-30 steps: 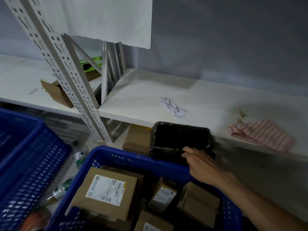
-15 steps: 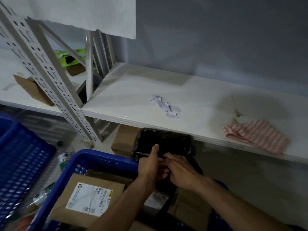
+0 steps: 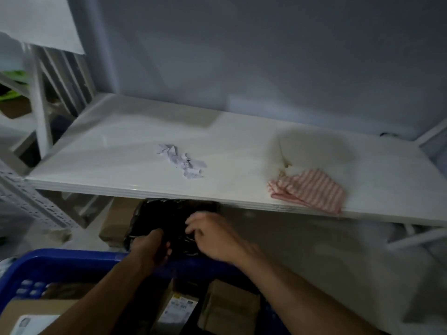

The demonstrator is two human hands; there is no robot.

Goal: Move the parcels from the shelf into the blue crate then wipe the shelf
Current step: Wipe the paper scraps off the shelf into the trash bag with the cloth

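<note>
A black plastic-wrapped parcel point(image 3: 164, 218) sits at the far rim of the blue crate point(image 3: 60, 262), just below the white shelf's point(image 3: 145, 146) front edge. My left hand point(image 3: 151, 247) grips the parcel's near edge. My right hand point(image 3: 215, 235) lies on the parcel's right side with fingers curled into the wrap. The crate holds several cardboard parcels point(image 3: 229, 308). The shelf carries crumpled white paper point(image 3: 181, 160) and a pink striped cloth point(image 3: 312, 189) near its front right edge.
A brown stain point(image 3: 285, 163) marks the shelf behind the cloth. A cardboard box point(image 3: 116, 221) stands on the floor under the shelf. White perforated uprights point(image 3: 31, 201) rise at left, with a green item point(image 3: 12, 85) on the neighbouring shelf.
The view has swung right and closer to the shelf. My left hand came in and took the black parcel; both hands now hold it slightly lower against the crate's rim.
</note>
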